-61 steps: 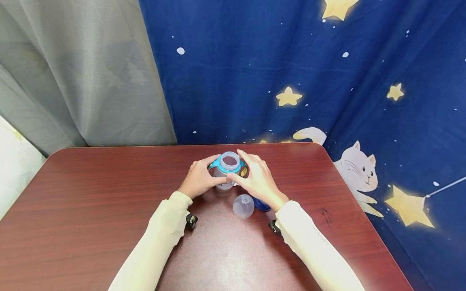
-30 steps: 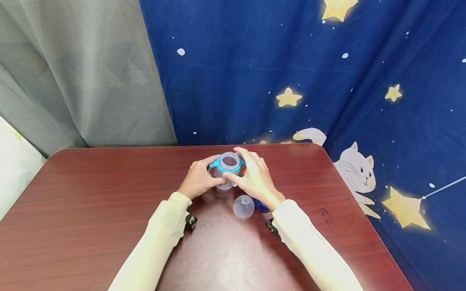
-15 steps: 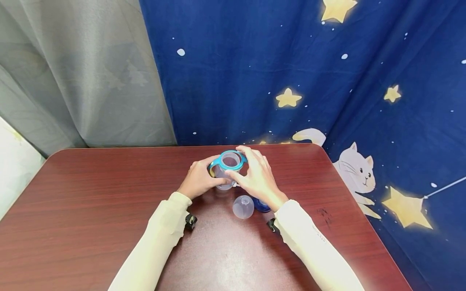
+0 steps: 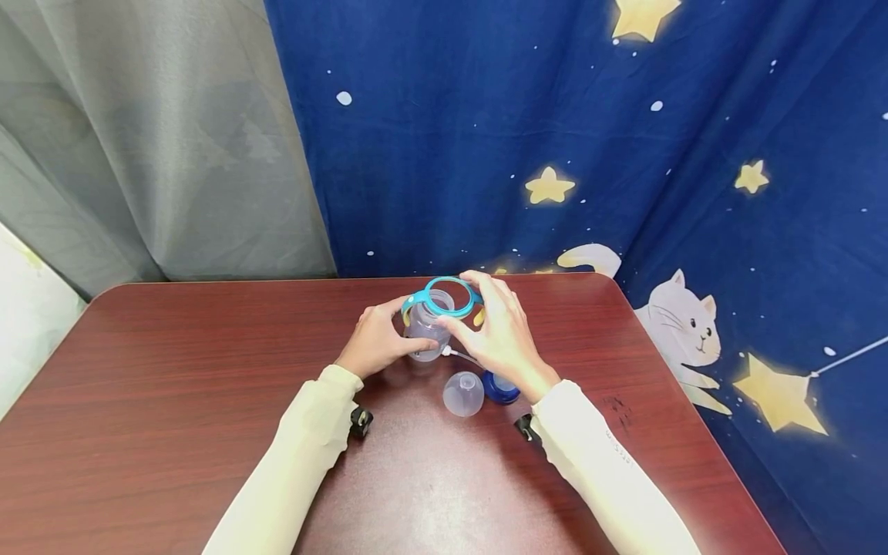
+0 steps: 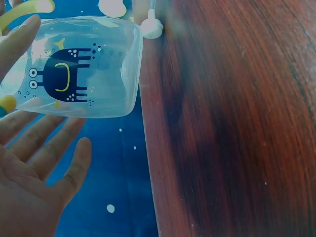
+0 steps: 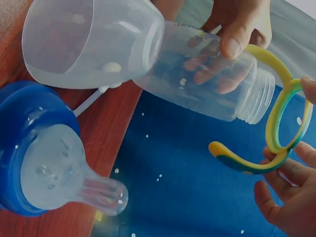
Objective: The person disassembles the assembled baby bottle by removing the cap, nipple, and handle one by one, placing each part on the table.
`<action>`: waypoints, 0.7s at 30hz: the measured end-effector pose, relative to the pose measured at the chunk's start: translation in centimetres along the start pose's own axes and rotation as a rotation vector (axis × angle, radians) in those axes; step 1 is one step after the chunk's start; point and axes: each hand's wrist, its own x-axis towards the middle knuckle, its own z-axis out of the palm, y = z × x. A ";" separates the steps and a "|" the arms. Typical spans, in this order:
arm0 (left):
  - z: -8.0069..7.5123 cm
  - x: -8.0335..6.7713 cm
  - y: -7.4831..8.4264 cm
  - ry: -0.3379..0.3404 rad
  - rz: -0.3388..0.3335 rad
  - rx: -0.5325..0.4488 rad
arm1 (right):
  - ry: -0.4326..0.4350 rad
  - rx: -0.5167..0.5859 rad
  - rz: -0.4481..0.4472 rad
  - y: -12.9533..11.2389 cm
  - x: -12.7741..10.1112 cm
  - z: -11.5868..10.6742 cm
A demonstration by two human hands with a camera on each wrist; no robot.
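A clear baby bottle (image 4: 423, 333) with a dark octopus print (image 5: 61, 74) stands tilted on the table, and my left hand (image 4: 385, 339) grips its body. My right hand (image 4: 489, 324) pinches a teal and yellow handle ring (image 4: 446, 300) just above and clear of the bottle's open threaded neck (image 6: 259, 96). The wrist view shows the handle ring (image 6: 276, 136) held at my right fingertips (image 6: 289, 195). My left hand's fingers (image 6: 236, 34) wrap the bottle (image 6: 207, 81).
A clear dome cap (image 4: 463, 393) and a blue collar with a silicone nipple (image 4: 501, 387) lie on the dark red table (image 4: 173, 401) under my right wrist. A thin white straw (image 4: 459, 356) lies beside the bottle. Blue star curtain hangs behind.
The handle ring sat round the bottle's neck; my right hand has now lifted it off, up and slightly right. My left hand keeps holding the bottle.
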 end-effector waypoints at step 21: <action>0.2 0.1 0.0 -0.023 -0.041 0.010 | 0.242 0.078 0.096 1.1 0.6 -1.7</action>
